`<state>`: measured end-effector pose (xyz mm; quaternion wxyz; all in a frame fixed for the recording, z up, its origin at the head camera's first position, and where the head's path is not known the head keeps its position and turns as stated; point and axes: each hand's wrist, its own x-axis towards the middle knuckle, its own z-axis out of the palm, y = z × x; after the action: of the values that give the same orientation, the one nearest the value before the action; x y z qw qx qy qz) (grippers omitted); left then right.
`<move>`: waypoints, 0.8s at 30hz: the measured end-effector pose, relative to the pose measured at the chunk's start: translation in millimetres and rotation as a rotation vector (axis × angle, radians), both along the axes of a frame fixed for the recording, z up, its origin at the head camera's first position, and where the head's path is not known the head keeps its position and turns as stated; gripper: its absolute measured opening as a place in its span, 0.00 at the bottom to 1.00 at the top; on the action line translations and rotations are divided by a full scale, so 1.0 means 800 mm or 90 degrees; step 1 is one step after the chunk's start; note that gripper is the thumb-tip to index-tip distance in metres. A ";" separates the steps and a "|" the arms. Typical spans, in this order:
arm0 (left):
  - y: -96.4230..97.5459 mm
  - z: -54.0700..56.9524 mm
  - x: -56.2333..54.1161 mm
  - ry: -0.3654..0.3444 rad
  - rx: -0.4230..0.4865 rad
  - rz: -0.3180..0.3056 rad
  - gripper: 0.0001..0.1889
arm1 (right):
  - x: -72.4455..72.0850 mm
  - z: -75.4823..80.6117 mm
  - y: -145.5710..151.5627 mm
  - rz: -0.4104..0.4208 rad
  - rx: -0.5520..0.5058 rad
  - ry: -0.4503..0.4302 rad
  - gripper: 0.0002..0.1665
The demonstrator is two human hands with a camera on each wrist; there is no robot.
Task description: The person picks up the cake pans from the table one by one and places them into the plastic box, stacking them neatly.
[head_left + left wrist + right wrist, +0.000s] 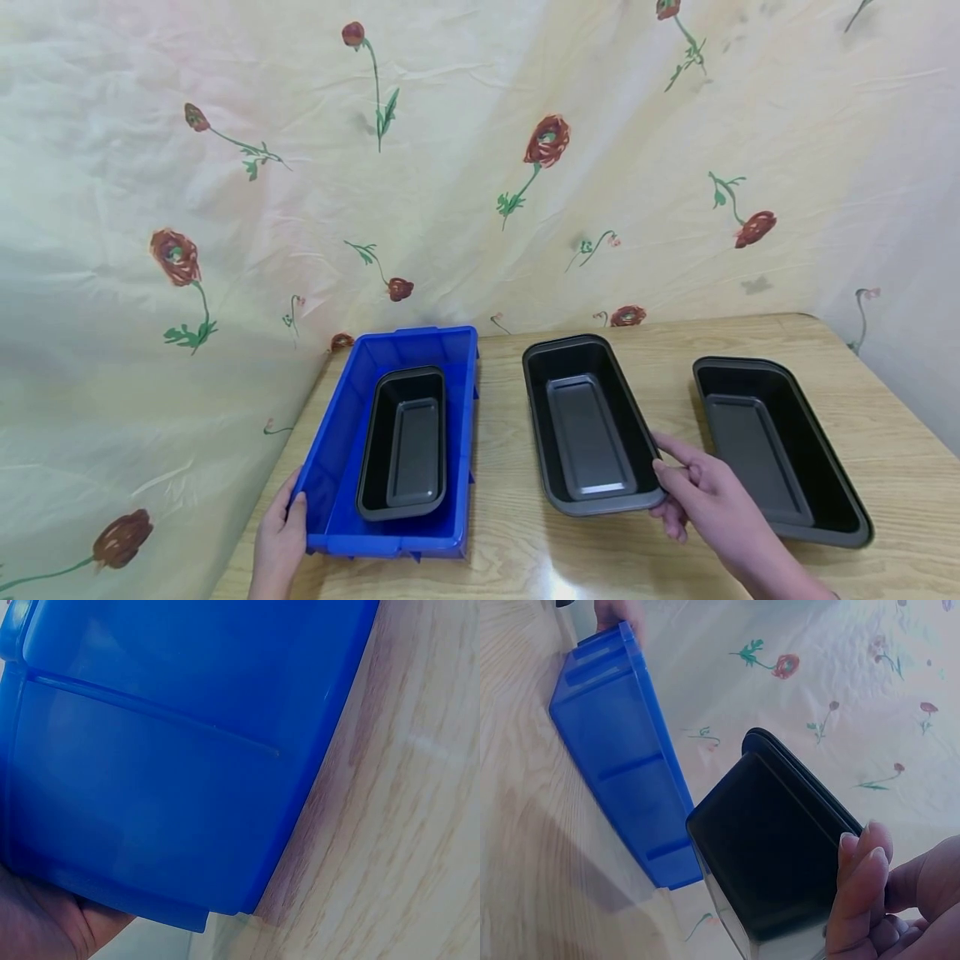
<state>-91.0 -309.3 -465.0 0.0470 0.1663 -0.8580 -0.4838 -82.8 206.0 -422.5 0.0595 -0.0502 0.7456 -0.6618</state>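
My left hand (pixel 279 533) grips the near left corner of a blue plastic bin (pixel 471 433), thumb over the rim. Inside that bin lies a dark loaf pan (pixel 416 454), its long side running away from me. With thumb and fingers my right hand (pixel 708 500) pinches the near right corner of a second loaf pan (pixel 588 433). In the right wrist view this loaf pan (pixel 769 847) is tilted and raised off the table, its dark outer wall showing. A third loaf pan (pixel 757 450) sits on the table beyond my right hand, partly covered by it.
All of this is on a light wood-grain table (pixel 517 533). Behind and to the left hangs a pale cloth (pixel 450 167) printed with red flowers, close against the table's far edge. A strip of tabletop lies between the bin and the raised pan.
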 end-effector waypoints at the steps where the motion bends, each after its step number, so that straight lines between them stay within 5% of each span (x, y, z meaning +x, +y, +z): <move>1: 0.000 0.000 0.000 0.002 0.000 0.000 0.27 | 0.000 0.001 -0.001 0.001 -0.001 0.001 0.34; 24: 0.001 0.003 0.001 -0.004 0.008 0.005 0.27 | -0.012 0.023 -0.025 0.046 -0.047 0.023 0.35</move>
<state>-90.2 -308.4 -462.9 0.0449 0.1715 -0.8545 -0.4883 -92.5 185.8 -404.3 0.0678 -0.0908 0.7195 -0.6852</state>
